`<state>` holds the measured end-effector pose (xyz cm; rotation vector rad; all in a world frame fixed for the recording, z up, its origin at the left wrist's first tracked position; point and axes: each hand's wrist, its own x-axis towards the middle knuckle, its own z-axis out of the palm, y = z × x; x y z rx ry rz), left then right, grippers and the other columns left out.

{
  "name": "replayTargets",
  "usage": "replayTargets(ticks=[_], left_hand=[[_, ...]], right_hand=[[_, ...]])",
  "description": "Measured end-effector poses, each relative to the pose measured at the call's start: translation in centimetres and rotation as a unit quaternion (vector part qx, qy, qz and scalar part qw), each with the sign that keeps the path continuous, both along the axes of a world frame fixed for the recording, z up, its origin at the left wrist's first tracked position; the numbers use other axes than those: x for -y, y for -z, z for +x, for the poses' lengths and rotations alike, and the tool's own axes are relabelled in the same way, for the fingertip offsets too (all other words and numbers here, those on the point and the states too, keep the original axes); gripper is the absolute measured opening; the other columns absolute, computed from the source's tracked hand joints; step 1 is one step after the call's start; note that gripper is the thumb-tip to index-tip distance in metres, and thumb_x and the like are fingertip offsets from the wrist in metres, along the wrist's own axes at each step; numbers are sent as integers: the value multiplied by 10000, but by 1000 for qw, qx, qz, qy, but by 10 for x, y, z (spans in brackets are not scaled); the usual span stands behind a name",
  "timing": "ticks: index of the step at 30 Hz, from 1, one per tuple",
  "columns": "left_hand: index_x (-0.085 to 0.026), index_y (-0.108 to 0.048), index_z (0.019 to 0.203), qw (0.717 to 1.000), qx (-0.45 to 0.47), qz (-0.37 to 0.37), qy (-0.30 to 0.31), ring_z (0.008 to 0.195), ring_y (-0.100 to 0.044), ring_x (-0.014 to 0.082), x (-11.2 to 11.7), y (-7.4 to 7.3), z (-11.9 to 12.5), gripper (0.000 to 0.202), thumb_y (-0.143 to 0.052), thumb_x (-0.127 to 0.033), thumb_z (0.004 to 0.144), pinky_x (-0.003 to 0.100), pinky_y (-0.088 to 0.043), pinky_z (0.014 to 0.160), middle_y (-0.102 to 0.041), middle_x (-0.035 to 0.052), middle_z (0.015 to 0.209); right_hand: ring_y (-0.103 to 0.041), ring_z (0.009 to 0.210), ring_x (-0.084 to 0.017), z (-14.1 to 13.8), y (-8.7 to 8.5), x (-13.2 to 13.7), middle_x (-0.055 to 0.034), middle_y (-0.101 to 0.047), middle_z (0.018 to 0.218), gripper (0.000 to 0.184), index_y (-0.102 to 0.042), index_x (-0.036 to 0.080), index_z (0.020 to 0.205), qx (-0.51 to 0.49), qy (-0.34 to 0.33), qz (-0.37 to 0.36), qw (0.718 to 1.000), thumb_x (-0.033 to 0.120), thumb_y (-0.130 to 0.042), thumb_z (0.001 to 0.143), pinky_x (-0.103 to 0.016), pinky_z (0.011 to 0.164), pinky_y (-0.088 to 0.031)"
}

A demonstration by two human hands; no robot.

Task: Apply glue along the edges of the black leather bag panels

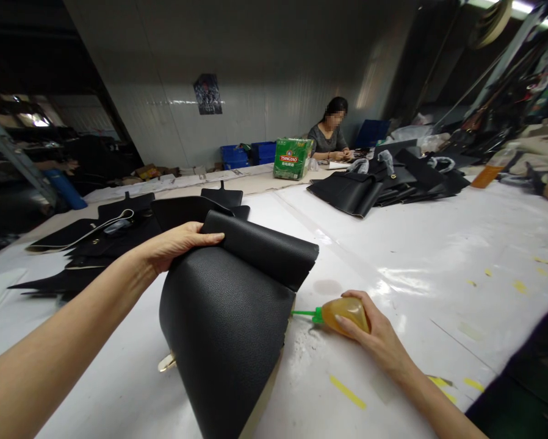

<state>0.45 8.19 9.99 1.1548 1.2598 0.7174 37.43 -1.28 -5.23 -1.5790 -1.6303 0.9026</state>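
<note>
White table (439,256), workshop, grey wall behind.

Your L hand (176,244): pinching the top fold of the black leather (223,323). Thumb lies on the near face, fingers go over the far side and are mostly hidden. Leather stands up off the table just below and to the right of that hand, bowed into an arch. Flap (265,247) is turned over, running away from the thumb tip. Gold clasp (166,363) sticks out at the leather's lower edge, below your L wrist, nearer you.

Your R hand (374,332): closed round an amber bottle (345,311), fingers wrapped, knuckles up, low on the table. Bottle lies nearly flat. Green nozzle (304,314) points away from the palm toward the leather, tip at its edge; can't tell if touching. Whitish smear (308,347) on the table under the nozzle, left of R hand. Yellow marks (347,391) below the R wrist & further out to its right.

Beyond L hand: pile of flat black pieces (104,235) w/ a pale strap (113,221) on it, near but apart.

Well beyond R hand: second black stack (374,186), green box (292,158), blue crates (246,153), a person (322,141) seated at the far end. Orange bottle (489,174) far right of R hand.
</note>
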Motion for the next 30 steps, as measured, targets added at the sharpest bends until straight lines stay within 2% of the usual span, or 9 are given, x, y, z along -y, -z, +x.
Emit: replayTargets(ticks=[2,6,10,16,21,26,30], left_hand=[[-172,-720,844,1000,2,-3,0,626,-673,149,4,0,0,233,-784,-304,663,213,-556,596,-744,37,793],[-180,-713,837,1000,-2,-12,-14,628,-670,144,16,-2,0,226,-788,-299,661,206,-550,585,-740,21,780],[-195,-705,854,998,-18,-21,-47,638,-668,146,31,-6,-1,233,-786,-306,665,210,-545,574,-739,14,787],[-180,-684,890,996,-29,-27,-81,640,-668,164,49,-13,0,297,-798,-309,647,227,-538,555,-736,31,785],[-132,-647,989,999,-6,-3,-39,681,-672,160,59,-17,-1,384,-756,-360,701,232,-537,617,-734,45,815],[-136,-636,983,999,-12,-10,-42,677,-676,153,62,-18,0,375,-762,-343,698,229,-541,615,-738,40,822],[-139,-626,1003,999,-11,-11,-47,685,-677,158,60,-15,-2,398,-761,-351,696,233,-543,610,-736,44,840]], right_hand=[[-608,787,-215,-1,1,0,-7,-603,951,421,-430,277,1126,4,22,-1,1000,540,-554,822,-341,715,-481],[-607,775,-207,-9,-3,10,1,-606,901,405,-422,279,1112,-58,-26,-43,997,527,-563,825,-320,674,-505],[-608,780,-210,-21,-8,30,-10,-593,915,426,-418,276,1101,-129,10,-79,988,528,-585,800,-292,587,-545],[-624,817,-226,-28,-12,48,-22,-596,946,431,-429,270,1082,-171,36,-91,980,519,-607,779,-304,592,-570],[-619,763,-225,-32,-10,57,-15,-597,880,463,-432,255,1081,-174,47,-62,982,545,-604,764,-306,561,-554],[-606,751,-207,-27,-6,62,-10,-606,879,412,-438,243,1068,-57,24,-5,998,525,-576,802,-341,710,-502],[-611,742,-198,-25,-6,63,-3,-605,896,416,-428,248,1096,-66,26,1,998,527,-560,816,-315,682,-492]])
